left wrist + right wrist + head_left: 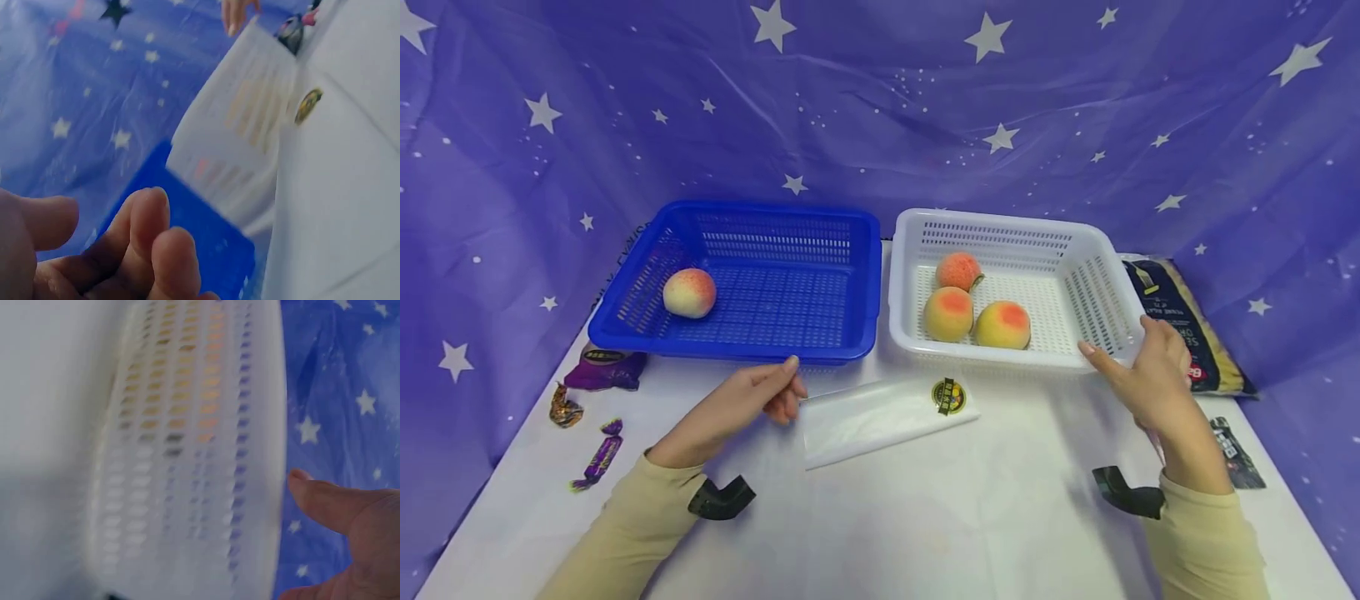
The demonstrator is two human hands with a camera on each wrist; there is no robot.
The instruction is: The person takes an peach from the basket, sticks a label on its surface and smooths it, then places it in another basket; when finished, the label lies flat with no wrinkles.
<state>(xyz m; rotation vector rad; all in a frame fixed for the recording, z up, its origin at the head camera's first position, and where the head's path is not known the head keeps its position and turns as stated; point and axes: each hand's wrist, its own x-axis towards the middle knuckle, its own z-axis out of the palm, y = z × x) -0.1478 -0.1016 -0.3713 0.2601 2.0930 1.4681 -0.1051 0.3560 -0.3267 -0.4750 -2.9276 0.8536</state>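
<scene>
My right hand is at the front right corner of the white plastic basket, thumb over the front rim and fingers along the right side. In the right wrist view its thumb lies straight, the tip right at the rim. Two yellow-red peaches and a smaller red peach sit in that basket. My left hand, fingers loosely bent and holding nothing, is just in front of the blue plastic basket. One pale pink peach lies at that basket's left side.
A flat folded plastic bag with a round label lies before the baskets. Wrapped candies, including a purple one, lie at left. A dark pasta pack and a small black packet lie at right. Starry cloth hangs behind.
</scene>
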